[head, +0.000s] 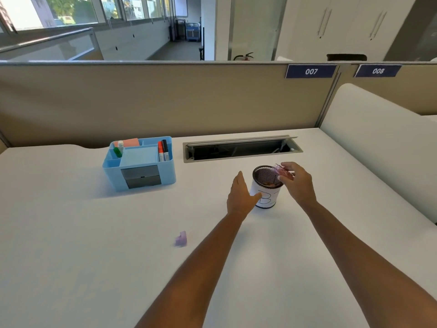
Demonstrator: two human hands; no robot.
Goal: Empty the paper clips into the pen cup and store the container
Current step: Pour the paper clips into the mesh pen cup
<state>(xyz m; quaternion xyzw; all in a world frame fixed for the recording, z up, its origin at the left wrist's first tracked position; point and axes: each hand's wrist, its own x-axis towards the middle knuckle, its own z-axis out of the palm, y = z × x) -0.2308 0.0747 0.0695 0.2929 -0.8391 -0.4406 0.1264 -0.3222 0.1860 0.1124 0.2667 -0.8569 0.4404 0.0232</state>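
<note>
White desk (94, 268): right hand (298, 183) clamped on tilted container (282, 172) over pen cup (266, 192), left hand (241, 197) spread beside it.

Organizer (139, 162) left of pen cup (266, 195)

- Bright, even daylight fills the scene; it comes mostly from the windows (71, 10) at upper left, which are blown out nearly to white.
- The white bench (94, 268) reflects softly, with no hard glare.
- Shadows are faint and diffuse: a pale one lies under the left hand (241, 195) and beside the blue organizer (139, 162).
- Wide-angle distortion bows the partition (165, 100) and stretches the forearms toward the bottom edge.
- The clear container (282, 172) in the right hand (296, 183) looks smeared, perhaps motion blur.
- Overall detail is slightly soft.
</note>
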